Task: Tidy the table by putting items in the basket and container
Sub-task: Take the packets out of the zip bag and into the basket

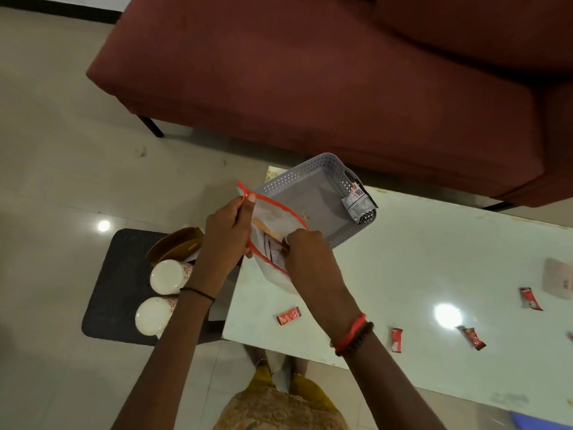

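A clear zip pouch with an orange-red rim [273,221] is held above the table's left end. My left hand [228,231] grips its open top edge. My right hand [305,248] pinches the other side of the opening, fingers at the mouth where several small sachets show inside. Just behind the pouch stands a grey perforated basket [297,176] with a white and black packet [358,201] leaning in its right corner. Several small red sachets lie on the white table [418,259], one at the front left [289,315], one further right [396,339] and another [473,337].
A dark stool [121,274] left of the table carries two white cups [166,276] and a brown paper container [175,243]. A maroon sofa [310,72] runs behind the table. A pale pink card [558,282] and another red sachet [530,298] lie at the right.
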